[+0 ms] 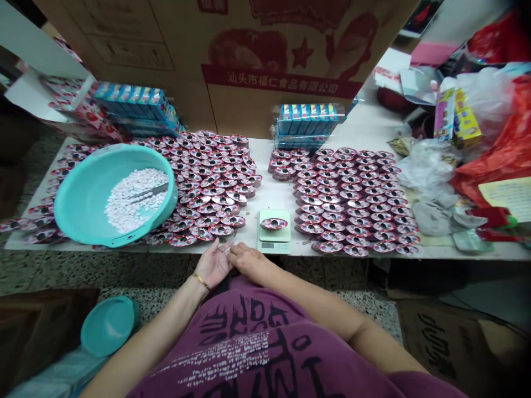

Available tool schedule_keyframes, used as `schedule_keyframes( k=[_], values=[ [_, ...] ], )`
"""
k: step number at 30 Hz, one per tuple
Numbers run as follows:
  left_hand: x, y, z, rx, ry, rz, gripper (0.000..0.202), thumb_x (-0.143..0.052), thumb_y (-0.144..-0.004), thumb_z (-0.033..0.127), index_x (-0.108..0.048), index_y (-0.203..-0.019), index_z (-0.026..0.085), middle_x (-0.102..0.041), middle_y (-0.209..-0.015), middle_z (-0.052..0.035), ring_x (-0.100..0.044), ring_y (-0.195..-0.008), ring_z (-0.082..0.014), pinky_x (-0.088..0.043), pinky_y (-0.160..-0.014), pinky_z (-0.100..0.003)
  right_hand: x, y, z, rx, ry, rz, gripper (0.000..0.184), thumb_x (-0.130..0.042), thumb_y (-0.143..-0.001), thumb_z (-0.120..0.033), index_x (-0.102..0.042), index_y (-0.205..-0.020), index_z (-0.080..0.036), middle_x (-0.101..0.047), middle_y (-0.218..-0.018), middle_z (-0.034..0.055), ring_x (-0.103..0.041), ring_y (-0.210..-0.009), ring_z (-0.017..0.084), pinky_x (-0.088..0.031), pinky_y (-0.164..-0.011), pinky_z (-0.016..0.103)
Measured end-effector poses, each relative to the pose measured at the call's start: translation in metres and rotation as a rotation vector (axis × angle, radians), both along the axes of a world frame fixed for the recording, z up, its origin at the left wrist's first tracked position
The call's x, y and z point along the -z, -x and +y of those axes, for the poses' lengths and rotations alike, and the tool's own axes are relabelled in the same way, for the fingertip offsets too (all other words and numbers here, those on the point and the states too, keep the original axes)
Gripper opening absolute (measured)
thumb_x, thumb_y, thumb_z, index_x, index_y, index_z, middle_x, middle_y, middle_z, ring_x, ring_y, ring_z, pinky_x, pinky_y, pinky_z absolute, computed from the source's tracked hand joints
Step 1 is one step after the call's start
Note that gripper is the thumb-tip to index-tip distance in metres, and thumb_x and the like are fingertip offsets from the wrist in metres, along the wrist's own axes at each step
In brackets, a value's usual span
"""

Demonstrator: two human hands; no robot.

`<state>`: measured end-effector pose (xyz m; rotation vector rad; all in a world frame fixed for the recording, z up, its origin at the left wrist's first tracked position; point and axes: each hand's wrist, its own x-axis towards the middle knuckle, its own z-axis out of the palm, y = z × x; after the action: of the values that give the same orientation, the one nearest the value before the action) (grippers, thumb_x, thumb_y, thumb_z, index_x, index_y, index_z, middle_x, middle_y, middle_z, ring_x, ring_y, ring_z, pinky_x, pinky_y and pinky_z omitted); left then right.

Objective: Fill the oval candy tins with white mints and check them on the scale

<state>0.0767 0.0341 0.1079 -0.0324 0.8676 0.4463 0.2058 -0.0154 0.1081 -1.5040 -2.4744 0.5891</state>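
My left hand (214, 265) palm up and loosely open, my right hand (251, 261) curled at its fingertips, its grip I cannot tell, an eye-shaped printed pack (274, 224) lying on the pale green digital scale (275, 235), long axis left to right, pointed ends sideways.

"Any way through to the back?"
"A bare strip of table (265, 193) between the left packs (226, 183) and right packs (327, 198)."
"Obstacles?"
"Scale (274, 235) at its front, tall carton (244, 110) behind."
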Motion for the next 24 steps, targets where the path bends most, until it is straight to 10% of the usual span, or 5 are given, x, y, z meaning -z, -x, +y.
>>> schedule_keyframes(
  k=[9,14,17,20,24],
  values=[
    [-0.020,-0.087,0.026,0.019,-0.162,0.113,0.021,-0.048,-0.076,0.032,-0.053,-0.085,0.014,-0.060,-0.084,-0.0106,-0.059,-0.077,-0.0171,-0.045,-0.071,-0.032,0.036,-0.105,0.012,0.594,-0.143,0.365,0.014,-0.047,-0.077,-0.016,-0.060,-0.082,-0.017,-0.061,-0.077,0.0045,-0.056,-0.074,0.013,-0.044,-0.069,0.025],
    [-0.034,-0.026,0.060,-0.088,-0.734,0.454,0.027,-0.057,-0.068,0.024,-0.053,-0.093,0.016,-0.061,-0.088,-0.0068,-0.059,-0.075,-0.0140,-0.045,-0.072,-0.029,0.044,-0.130,0.009,0.623,-0.126,0.273,0.019,-0.044,-0.078,-0.020,-0.061,-0.088,-0.018,-0.062,-0.090,0.0067,-0.057,-0.084,0.016,-0.045,-0.076,0.029],
    [-0.037,0.047,0.110,-0.210,-1.110,1.089,0.033,-0.046,-0.075,0.030,-0.048,-0.106,0.017,-0.058,-0.099,-0.0069,-0.058,-0.082,-0.0128,-0.044,-0.077,-0.028,0.038,-0.141,-0.003,0.642,-0.160,0.305,0.023,-0.040,-0.081,-0.021,-0.060,-0.091,-0.018,-0.063,-0.089,0.0063,-0.057,-0.084,0.015,-0.045,-0.077,0.028],
    [-0.036,0.109,0.158,0.579,-1.018,1.739,0.044,-0.038,-0.078,0.031,-0.042,-0.114,0.008,-0.051,-0.114,-0.0150,-0.050,-0.102,-0.0204,-0.038,-0.085,-0.032,0.033,-0.155,-0.021,0.657,-0.150,0.287,0.023,-0.040,-0.081,-0.024,-0.060,-0.089,-0.018,-0.063,-0.086,0.0058,-0.059,-0.080,0.016,-0.046,-0.075,0.029],
    [-0.022,0.134,0.194,1.012,-0.858,1.705,0.052,-0.063,-0.057,0.035,-0.054,-0.101,0.008,-0.058,-0.105,-0.0156,-0.053,-0.098,-0.0272,-0.041,-0.080,-0.032,0.045,-0.172,-0.040,0.640,-0.106,0.238,0.024,-0.043,-0.079,-0.031,-0.059,-0.093,-0.020,-0.063,-0.092,0.0055,-0.059,-0.084,0.017,-0.047,-0.075,0.030]
  ],
)
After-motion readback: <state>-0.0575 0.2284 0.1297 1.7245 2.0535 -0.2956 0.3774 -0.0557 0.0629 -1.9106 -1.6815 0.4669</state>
